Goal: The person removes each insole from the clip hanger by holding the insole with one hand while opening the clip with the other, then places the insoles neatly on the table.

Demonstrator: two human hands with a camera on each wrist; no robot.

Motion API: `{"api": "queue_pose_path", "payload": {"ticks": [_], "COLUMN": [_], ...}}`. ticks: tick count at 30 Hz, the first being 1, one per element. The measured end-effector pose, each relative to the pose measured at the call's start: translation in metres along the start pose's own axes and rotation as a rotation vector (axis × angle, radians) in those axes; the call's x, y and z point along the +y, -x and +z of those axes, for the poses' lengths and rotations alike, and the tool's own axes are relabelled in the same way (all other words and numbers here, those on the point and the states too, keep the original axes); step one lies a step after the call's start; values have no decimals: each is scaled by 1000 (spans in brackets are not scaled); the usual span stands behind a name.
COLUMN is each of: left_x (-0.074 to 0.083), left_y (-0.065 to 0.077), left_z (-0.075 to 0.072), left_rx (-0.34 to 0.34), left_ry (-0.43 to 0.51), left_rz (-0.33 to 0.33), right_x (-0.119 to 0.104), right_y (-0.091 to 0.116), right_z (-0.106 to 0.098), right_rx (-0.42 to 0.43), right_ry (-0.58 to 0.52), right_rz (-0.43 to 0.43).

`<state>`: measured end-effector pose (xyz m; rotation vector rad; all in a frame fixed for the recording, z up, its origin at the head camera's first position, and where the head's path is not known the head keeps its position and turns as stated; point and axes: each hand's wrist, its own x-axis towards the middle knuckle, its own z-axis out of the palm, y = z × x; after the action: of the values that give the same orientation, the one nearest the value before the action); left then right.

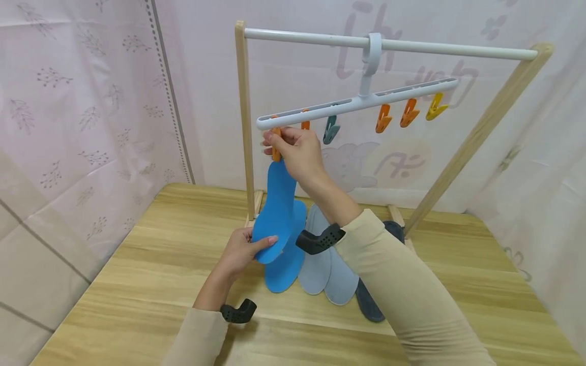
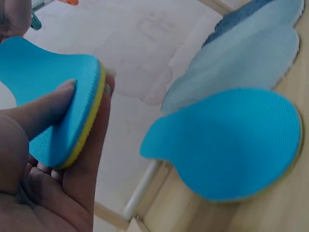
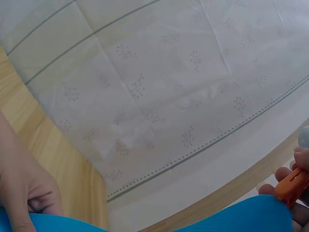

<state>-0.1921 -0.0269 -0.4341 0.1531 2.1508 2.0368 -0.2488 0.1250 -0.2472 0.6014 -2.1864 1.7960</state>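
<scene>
A blue insole (image 1: 280,193) with a yellow underside hangs upright below the left end of a white clip hanger (image 1: 320,108). My left hand (image 1: 240,249) grips its wide lower end, thumb on the blue face and fingers behind. At the narrow top end my right hand (image 1: 302,152) pinches an orange clip (image 3: 292,186), whose tip meets the insole's edge in the right wrist view. Behind the held insole, a second blue insole (image 2: 231,150) lies on the table.
Two grey insoles (image 1: 316,267) and a dark insole (image 1: 370,302) lie to the right on the wooden table (image 1: 151,295). Several other clips, including a yellow clip (image 1: 436,107), hang from the hanger. A rack with a white rail (image 1: 302,36) and wooden posts (image 1: 480,137) carries it.
</scene>
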Motion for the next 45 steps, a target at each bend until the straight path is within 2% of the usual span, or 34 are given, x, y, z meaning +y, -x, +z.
{"api": "queue_pose_path", "payload": {"ticks": [4, 7, 16, 21, 25, 29, 37, 45], "left_x": [-7, -12, -23, -29, -35, -38, -38, -29], "left_y": [0, -1, -5, -8, -10, -10, -8, -3], "left_z": [-4, -6, -10, -13, -16, -17, -18, -11], "left_rx": [68, 87, 161, 157, 133, 112, 115, 158], "left_ry": [-55, -95, -228, -316, -347, -376, -444, -658], "left_rz": [-15, -29, -64, -102, -124, -132, -134, -157], "right_x": [1, 2, 4, 5, 6, 7, 8, 9], "right_y": [0, 0, 1, 2, 3, 4, 5, 8], "right_z": [0, 0, -3, -6, -7, -8, -9, -9], "right_rx": [-26, -41, -107, -125, -143, -154, -159, -156], "right_ry": [-23, -10, 118, 126, 107, 94, 84, 99], "right_rz": [13, 22, 25, 57, 83, 100, 114, 94]}}
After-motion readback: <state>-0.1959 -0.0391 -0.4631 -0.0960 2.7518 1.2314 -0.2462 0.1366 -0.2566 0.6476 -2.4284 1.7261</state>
